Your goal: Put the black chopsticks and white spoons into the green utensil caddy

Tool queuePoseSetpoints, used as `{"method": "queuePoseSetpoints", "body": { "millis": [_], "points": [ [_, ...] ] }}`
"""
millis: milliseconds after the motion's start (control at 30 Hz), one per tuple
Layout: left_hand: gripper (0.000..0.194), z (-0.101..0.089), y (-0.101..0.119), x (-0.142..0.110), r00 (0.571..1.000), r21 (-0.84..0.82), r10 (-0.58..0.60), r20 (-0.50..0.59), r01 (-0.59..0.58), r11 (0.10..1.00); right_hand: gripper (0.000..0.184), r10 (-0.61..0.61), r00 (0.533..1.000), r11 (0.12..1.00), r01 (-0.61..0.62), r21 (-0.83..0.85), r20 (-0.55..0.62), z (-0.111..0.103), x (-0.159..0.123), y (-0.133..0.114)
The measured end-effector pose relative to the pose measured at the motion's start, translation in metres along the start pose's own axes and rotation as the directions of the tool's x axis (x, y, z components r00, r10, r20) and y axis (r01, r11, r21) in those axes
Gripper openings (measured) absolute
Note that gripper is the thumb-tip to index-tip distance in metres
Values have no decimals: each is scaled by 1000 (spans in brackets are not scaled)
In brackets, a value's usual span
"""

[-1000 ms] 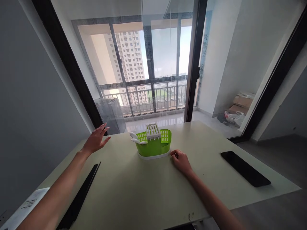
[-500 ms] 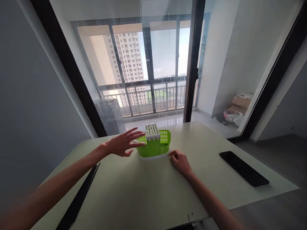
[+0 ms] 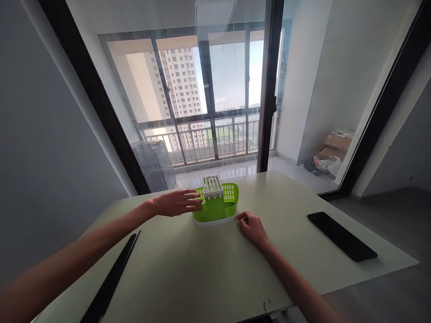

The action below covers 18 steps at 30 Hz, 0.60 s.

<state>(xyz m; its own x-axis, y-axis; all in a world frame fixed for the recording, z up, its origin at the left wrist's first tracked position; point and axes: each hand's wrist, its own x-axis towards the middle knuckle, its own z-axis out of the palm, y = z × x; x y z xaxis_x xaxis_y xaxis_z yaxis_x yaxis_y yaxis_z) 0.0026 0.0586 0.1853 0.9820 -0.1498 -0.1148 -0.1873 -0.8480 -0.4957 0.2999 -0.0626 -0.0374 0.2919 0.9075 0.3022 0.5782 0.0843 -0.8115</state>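
A green plastic basket (image 3: 217,208) with a white slotted insert and a white base stands on the pale table (image 3: 202,269) near its far edge. My left hand (image 3: 177,202) reaches across to the basket's left end, fingers stretched out and touching or covering the white spoons there. My right hand (image 3: 252,226) rests on the table at the basket's right base, fingers curled in with the fingertips near the white rim. Whether it grips anything is hidden.
A long black strip (image 3: 111,278) lies along the table's left side. A black flat slab (image 3: 341,235) lies at the right. Behind the table is a glass sliding door to a balcony with cardboard boxes (image 3: 336,146) and a covered object (image 3: 153,161).
My left hand swept from the table's left side rightward to the basket's left end, now over the white spoons. My right hand stayed put. The view tilted slightly.
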Motion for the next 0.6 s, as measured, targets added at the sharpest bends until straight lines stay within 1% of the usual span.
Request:
{"method": "queuePoseSetpoints", "body": {
  "millis": [200,333,400,500,600],
  "points": [
    [64,-4,-7,-7,999,68,17,48,-20,997,20,-4,1000,1000,4,2,3,0,0,1],
    [65,-12,-8,-8,996,34,8,92,-12,999,13,-9,1000,1000,9,3,10,0,1,3],
    [66,-16,-7,-8,993,-28,-20,119,24,999,13,-9,1000,1000,8,5,11,1,1,4],
    [64,-19,-7,-9,979,-117,-98,177,120,986,18,-6,1000,1000,6,8,10,2,1,5],
    [61,-18,-9,-9,963,-139,-133,235,169,976,19,-6,1000,1000,6,7,10,2,1,5]
  ]
}}
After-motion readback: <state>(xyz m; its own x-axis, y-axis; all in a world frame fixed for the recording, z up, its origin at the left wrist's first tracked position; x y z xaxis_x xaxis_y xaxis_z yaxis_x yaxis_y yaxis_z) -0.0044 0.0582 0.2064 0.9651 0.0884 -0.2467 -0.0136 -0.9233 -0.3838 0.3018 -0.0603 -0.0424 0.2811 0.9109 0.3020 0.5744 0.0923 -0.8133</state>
